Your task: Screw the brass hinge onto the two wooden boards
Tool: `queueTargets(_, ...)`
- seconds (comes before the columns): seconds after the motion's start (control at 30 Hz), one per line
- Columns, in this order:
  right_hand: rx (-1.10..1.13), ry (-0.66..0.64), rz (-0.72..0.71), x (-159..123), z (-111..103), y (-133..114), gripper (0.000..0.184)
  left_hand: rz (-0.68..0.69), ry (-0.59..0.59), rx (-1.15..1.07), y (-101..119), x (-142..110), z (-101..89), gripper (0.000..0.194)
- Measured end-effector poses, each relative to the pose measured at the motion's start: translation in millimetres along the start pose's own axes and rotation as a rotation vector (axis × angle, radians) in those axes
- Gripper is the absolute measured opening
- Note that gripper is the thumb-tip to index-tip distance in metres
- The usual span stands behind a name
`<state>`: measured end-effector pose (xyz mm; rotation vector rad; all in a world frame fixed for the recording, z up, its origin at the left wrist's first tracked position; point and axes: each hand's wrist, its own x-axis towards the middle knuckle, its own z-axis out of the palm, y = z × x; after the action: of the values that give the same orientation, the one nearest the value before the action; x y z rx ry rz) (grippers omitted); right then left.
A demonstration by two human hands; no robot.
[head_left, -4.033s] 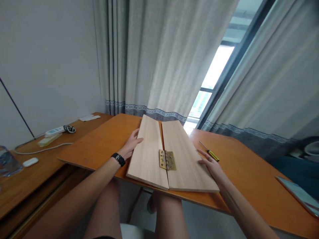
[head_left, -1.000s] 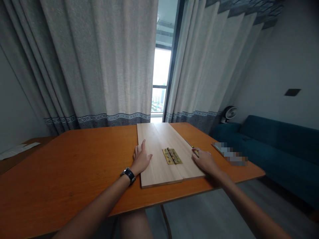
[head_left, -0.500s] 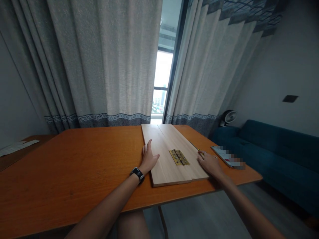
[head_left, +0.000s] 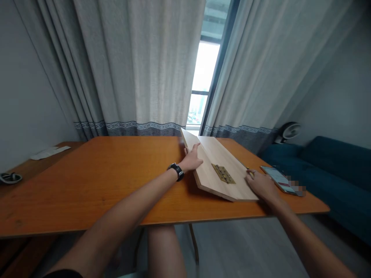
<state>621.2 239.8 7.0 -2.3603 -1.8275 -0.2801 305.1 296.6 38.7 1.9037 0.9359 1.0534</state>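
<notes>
Two pale wooden boards (head_left: 223, 150) lie side by side, joined by a brass hinge (head_left: 223, 173) that spans their seam. The left board is tilted, its outer edge raised off the table. My left hand (head_left: 191, 159), with a black watch on the wrist, grips that raised edge, thumb on top and fingers partly hidden beneath. My right hand (head_left: 262, 185) is curled at the outer edge of the right board, which lies flat. Under its fingers shows what looks like a screwdriver (head_left: 251, 173), with a thin shaft and a yellow-and-dark handle, mostly hidden by the hand.
The boards rest on an orange-brown wooden table (head_left: 130, 173). A phone (head_left: 278, 179) lies right of my right hand. White papers (head_left: 49, 153) sit on a side surface at left. Beyond stand grey curtains (head_left: 159, 69), a fan (head_left: 290, 130) and a teal sofa (head_left: 324, 166).
My left hand has taken hold of the left board's outer edge and raised it, so that board now tilts up. My right hand stays at the right board's edge. The view has shifted.
</notes>
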Motion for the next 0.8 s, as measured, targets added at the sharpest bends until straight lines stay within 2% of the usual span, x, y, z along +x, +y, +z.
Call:
queueTargets(0.23, 0.009, 0.013, 0.016, 2, 4, 3, 0.053, -0.145, -0.020, -0.026, -18, -19, -7.2, 0.094)
queueTargets(0.37, 0.019, 0.003, -0.001, 4, 6, 5, 0.053, -0.170, -0.030, -0.019, -28, -23, -24.1, 0.087)
queueTargets(0.47, 0.028, 0.011, 0.001, 6, 7, 7, 0.054, -0.141, -0.035, 0.039, -33, -30, -52.9, 0.078)
queueTargets(0.57, 0.039, 0.025, -0.009, 6, 6, 8, 0.052, -0.103, -0.004, 0.152, -34, -52, -92.1, 0.065)
queueTargets(0.7, 0.052, 0.094, -0.034, 1, 3, 9, 0.048, -0.067, 0.014, 0.339, -29, -108, -146.0, 0.037)
queueTargets(0.77, 0.071, 0.163, -0.042, -4, -2, 7, 0.047, -0.055, 0.021, 0.426, -27, -139, -170.8, 0.028)
queueTargets(0.8, 0.092, 0.213, -0.050, -8, -6, 3, 0.045, -0.037, 0.009, 0.558, -27, -152, -182.4, 0.027)
